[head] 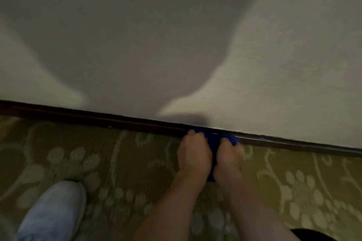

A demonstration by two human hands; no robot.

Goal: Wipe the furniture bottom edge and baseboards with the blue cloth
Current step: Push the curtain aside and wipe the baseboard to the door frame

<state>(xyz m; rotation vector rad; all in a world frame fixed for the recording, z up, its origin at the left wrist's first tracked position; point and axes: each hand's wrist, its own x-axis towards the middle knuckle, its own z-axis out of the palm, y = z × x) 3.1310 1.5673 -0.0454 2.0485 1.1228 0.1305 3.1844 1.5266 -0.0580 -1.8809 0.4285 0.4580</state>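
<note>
- Blue cloth [214, 140] bunched against the dark wooden baseboard [94, 118], right of centre in the head view, where the baseboard meets the carpet.
- Left hand [194, 154] sits on the cloth's left part, fingers curled down over it, fingertips at the baseboard's face.
- Right hand [229, 155] sits just beside the left, fingers curled onto the cloth's right part; blue shows past its fingertips and between the two hands.
- Both hands have hold of the cloth and press it to the baseboard; frame is blurred, so single fingers are hard to tell apart.
- Pale textured wall [293, 64] above the baseboard, crossed by a broad shadow.
- Olive patterned carpet [127, 162] below, with pale floral marks.
- Light grey shoe [52, 211] on the carpet at lower left, well apart from the hands.
</note>
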